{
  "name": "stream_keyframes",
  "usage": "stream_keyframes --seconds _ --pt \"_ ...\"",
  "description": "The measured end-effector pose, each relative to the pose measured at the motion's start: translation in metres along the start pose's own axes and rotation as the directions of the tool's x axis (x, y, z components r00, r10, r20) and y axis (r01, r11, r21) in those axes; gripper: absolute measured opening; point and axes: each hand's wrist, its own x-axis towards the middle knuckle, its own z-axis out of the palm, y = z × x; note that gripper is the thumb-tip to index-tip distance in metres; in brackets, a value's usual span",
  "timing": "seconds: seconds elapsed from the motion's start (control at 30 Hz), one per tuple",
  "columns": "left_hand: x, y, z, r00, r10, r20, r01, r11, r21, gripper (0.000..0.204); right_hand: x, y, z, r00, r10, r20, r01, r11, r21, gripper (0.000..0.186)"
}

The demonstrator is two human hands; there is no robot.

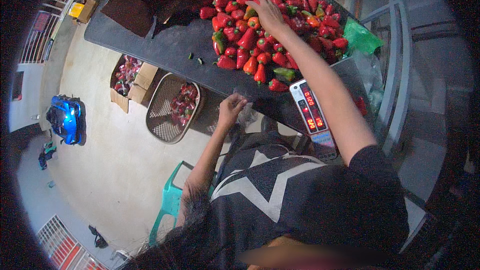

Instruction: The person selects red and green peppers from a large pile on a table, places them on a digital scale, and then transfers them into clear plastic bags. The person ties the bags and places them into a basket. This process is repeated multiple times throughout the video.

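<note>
A large heap of red peppers [246, 39], some partly green or orange, covers the far right of the dark table [165, 52]. My right hand [269, 16] reaches over the heap, its fingers apart and touching peppers, beside a yellow-green pepper [249, 12]. In front of the table's near edge, my left hand [232, 109] is closed, pinching a clear plastic bag [246, 115] that hangs by it. Under my right forearm sits a white digital scale [306, 105] with lit red digits; the forearm hides part of its right side.
A cardboard box [131, 5] stands at the table's far left, a green plastic bag [362, 37] at its right end. On the floor are a basket [162, 127] and a carton [142, 82], both with bagged peppers, a teal chair [170, 200] and a blue toy car [65, 119].
</note>
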Motion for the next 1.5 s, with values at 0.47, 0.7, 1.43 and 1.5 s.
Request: stream_keyframes --seconds 0.47,0.7,1.43,1.5 --pt "-0.056 0.025 -0.046 0.963 -0.093 -0.255 0.032 0.972 -0.233 0.018 -0.046 0.051 -0.043 0.995 0.099 -0.031 -0.095 0.988 0.119 0.048" --pt "-0.024 0.076 -0.019 0.993 0.033 -0.109 -0.060 0.965 -0.255 0.028 -0.138 0.042 -0.063 0.918 0.331 0.219 -0.360 0.926 0.112 0.043" --pt "-0.014 0.096 -0.024 0.938 0.346 0.010 -0.329 0.900 -0.285 0.014 -0.161 -0.159 -0.102 0.905 0.257 0.338 -0.343 -0.028 0.939 0.033" --pt "-0.016 0.099 -0.026 0.921 0.389 0.025 -0.359 0.872 -0.333 0.016 -0.156 -0.169 -0.107 0.913 0.317 0.256 -0.344 0.261 0.902 0.024"
